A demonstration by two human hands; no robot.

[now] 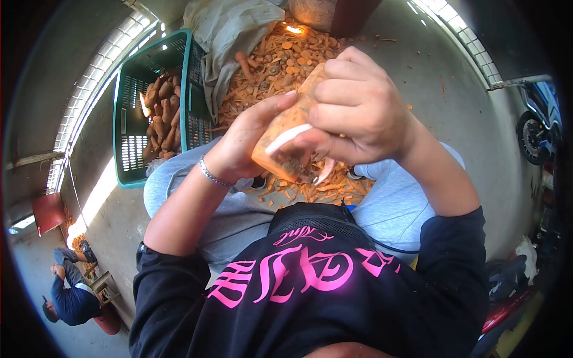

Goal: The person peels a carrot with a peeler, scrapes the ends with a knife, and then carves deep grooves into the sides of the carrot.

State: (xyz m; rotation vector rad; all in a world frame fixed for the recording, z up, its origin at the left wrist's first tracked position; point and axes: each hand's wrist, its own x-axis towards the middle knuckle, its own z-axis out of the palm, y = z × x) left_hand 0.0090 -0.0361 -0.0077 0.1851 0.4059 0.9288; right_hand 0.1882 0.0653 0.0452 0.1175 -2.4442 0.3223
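My left hand [246, 138] is wrapped round a thick orange carrot [276, 147], held up in front of my chest. Dark, dirty patches mark the carrot's skin and its near end. My right hand [364, 113] is closed in a fist over the carrot's right side. From under its fingers a peeler [289, 137] shows as two pale prongs against the carrot; its handle is hidden by the fist. Below the hands, orange peelings and round slices [286, 59] lie heaped on the floor between my legs.
A green plastic crate [186, 89] with several brownish unpeeled roots [162, 113] stands at the left. Beside it lies a pale sack [230, 27]. Another person [77, 298] sits at the lower left. A motorbike wheel [530, 137] shows at the right edge.
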